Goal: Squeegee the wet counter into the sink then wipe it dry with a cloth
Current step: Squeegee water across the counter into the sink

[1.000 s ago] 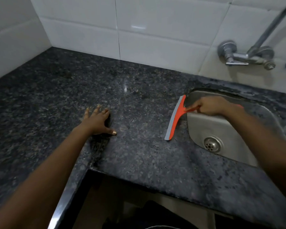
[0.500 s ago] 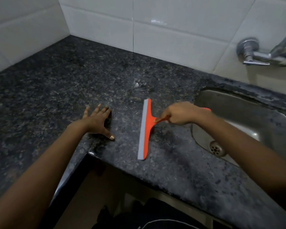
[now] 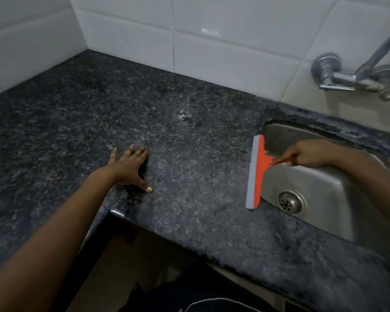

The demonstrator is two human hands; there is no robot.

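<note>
An orange squeegee (image 3: 257,170) with a grey rubber blade stands at the left rim of the steel sink (image 3: 320,199). My right hand (image 3: 309,154) grips its handle from over the basin. The dark speckled granite counter (image 3: 189,176) lies between my hands, with a small patch of water (image 3: 183,117) near its back. My left hand (image 3: 128,168) rests flat on the counter near the inner corner of its front edge, fingers spread. No cloth is in view.
A chrome wall tap (image 3: 356,77) projects from the white tiled wall (image 3: 212,37) above the sink. The sink drain (image 3: 289,201) sits near the squeegee's lower end. The counter's front edge (image 3: 167,230) drops to a dark opening below.
The squeegee has been drawn rightward across the counter, from the middle to the sink's rim. My left hand has stayed flat in place.
</note>
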